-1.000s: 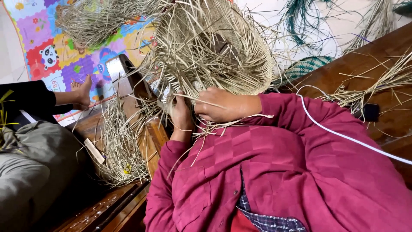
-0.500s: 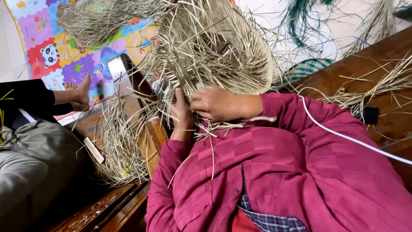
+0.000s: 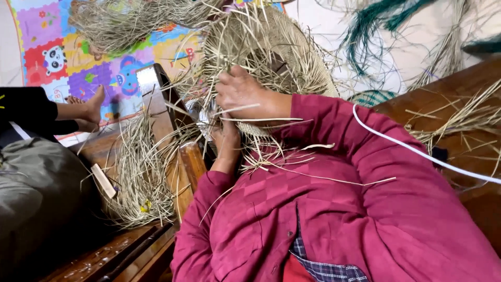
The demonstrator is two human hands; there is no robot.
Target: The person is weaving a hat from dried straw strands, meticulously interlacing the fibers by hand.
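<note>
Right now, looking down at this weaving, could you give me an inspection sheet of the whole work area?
Surface: dark wooden bench, strewn with loose straw strands.
Job's things: half-woven straw piece, domed, with unwoven ends sticking out all round.
Clutter: second loose straw bundle hanging beside a wooden post; grey bag at lower left.
Hands: right hand grips the edge of the woven piece, fingers curled into the strands; left hand presses beneath it, partly hidden.
Cables: white cord lies across the red sleeve.
Surroundings: colourful foam play mat on the floor; another person's bare foot rests there; teal fibre strands above.
</note>
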